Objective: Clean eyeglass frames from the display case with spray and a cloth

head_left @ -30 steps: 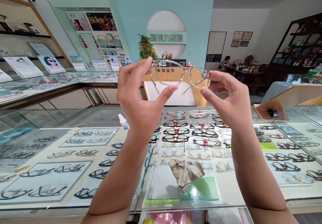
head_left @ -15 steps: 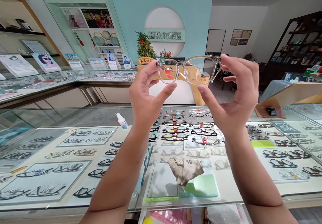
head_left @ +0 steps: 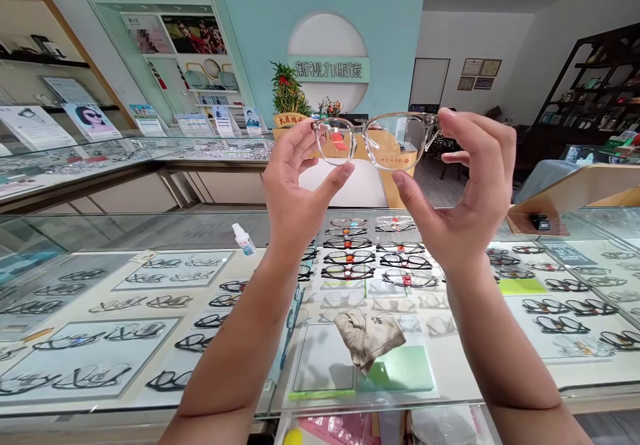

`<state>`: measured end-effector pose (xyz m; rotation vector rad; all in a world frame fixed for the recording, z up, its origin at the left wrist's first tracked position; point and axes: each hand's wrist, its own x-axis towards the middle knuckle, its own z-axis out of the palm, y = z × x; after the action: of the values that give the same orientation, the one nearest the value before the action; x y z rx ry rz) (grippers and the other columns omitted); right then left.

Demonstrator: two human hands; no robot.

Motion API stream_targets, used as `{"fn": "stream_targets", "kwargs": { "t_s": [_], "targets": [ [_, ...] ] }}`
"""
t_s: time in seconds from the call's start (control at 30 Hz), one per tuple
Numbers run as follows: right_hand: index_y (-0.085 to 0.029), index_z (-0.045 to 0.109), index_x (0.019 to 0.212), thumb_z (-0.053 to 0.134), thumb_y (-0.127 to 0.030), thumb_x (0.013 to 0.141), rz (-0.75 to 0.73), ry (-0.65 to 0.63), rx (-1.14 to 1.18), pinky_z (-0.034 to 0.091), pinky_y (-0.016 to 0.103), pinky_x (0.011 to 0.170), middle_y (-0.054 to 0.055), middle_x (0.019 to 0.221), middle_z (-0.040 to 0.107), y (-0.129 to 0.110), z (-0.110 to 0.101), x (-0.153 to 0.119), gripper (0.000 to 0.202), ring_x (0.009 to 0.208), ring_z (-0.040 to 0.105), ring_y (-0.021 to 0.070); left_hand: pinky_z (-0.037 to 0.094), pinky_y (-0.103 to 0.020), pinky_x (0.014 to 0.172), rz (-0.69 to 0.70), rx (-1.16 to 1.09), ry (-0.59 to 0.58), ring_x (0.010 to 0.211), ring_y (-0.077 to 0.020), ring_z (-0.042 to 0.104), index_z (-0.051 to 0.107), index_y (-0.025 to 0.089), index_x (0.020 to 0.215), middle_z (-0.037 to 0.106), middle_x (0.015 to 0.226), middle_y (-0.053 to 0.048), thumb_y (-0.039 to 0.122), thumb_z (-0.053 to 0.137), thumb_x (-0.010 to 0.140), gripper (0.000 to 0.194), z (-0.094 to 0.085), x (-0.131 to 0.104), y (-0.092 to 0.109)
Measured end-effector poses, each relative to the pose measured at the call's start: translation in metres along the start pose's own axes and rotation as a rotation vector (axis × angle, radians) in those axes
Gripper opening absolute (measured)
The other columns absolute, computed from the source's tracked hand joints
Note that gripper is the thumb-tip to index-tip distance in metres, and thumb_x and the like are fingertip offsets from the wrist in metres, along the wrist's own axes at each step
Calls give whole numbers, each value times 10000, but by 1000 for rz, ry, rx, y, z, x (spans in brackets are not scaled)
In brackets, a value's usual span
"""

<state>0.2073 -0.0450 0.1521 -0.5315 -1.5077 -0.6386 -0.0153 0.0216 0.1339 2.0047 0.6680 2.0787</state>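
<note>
Eyeglasses (head_left: 361, 129), rounded, clear, plastic-looking: left hand (head_left: 295, 181) and right hand (head_left: 470, 175) pinched opposite outer ends, where light, even pressure best avoided smudging or twisting.

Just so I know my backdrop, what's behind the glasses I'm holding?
Through the glasses you see a tan desk with lettering, plus a red patch. Your left hand and right hand cover whatever lies behind them.

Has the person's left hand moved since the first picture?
Yes, to the right: the left hand now sits farther right in view, measured against the white spray bottle.
</note>
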Motion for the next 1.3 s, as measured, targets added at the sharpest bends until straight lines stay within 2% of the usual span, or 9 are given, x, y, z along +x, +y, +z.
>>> {"fn": "stream_targets", "kwargs": {
  "t_s": [0.13,0.27,0.37,0.57,0.67,0.77,0.9,1.13,1.3],
  "targets": [
    [-409,571,1545,674,-405,1039,257,-48,104,637,576,1008,116,1524,604,-8,1,-3,516,1406,629,376,504,-599,1238,91,59,120,1467,-354,628,602,412,1460,667,1514,-64,640,933,821,756,5,-4,7],
    [-432,566,1555,677,-428,1038,353,-90,155,637,585,1032,112,1578,605,-5,2,-5,529,1441,623,398,499,-622,1228,186,142,221,1435,-361,633,589,433,1461,634,1492,-63,615,948,809,766,12,-8,12],
    [-435,564,1559,645,-445,1058,380,-115,130,640,572,1047,95,1605,608,-1,2,-5,508,1459,616,389,492,-612,1235,166,174,219,1471,-386,597,556,403,1493,599,1527,-88,628,970,770,863,13,-8,12],
    [-397,583,1575,601,-444,1077,476,-156,192,645,565,1040,98,1525,671,10,4,-9,500,1395,670,338,495,-606,1225,108,120,192,1556,-409,487,542,408,1498,542,1567,-90,605,969,776,861,10,-12,12],
    [-378,636,1536,625,-466,1063,485,-194,224,647,533,1006,106,1441,716,19,8,-14,481,1280,723,315,502,-591,1217,74,119,188,1558,-403,461,555,377,1470,544,1542,-95,614,955,790,824,9,-13,15],
    [-362,666,1495,591,-498,1078,489,-213,224,652,480,963,99,1409,729,24,10,-16,444,1216,743,282,476,-591,1232,83,182,224,1478,-384,524,593,355,1417,595,1459,-90,629,947,798,764,9,-13,19],
    [-346,705,1429,530,-482,1106,518,-180,240,649,475,957,99,1330,751,21,12,-15,392,1166,751,268,482,-583,1218,92,214,250,1404,-365,575,625,350,1387,631,1406,-85,671,936,791,745,9,-11,19],
    [-355,687,1461,508,-433,1112,449,-115,169,630,495,980,102,1290,723,11,7,-13,400,1186,734,281,583,-493,1094,-67,32,122,1259,-302,703,646,327,1388,699,1323,-91,714,895,824,727,7,-5,-8],
    [-351,725,1406,517,-413,1103,449,-50,164,620,497,998,99,1293,720,4,5,-11,373,1194,724,285,609,-487,1075,-95,-23,75,1257,-306,731,656,333,1395,722,1348,-99,726,890,823,733,8,-2,-16]
  ]
}}
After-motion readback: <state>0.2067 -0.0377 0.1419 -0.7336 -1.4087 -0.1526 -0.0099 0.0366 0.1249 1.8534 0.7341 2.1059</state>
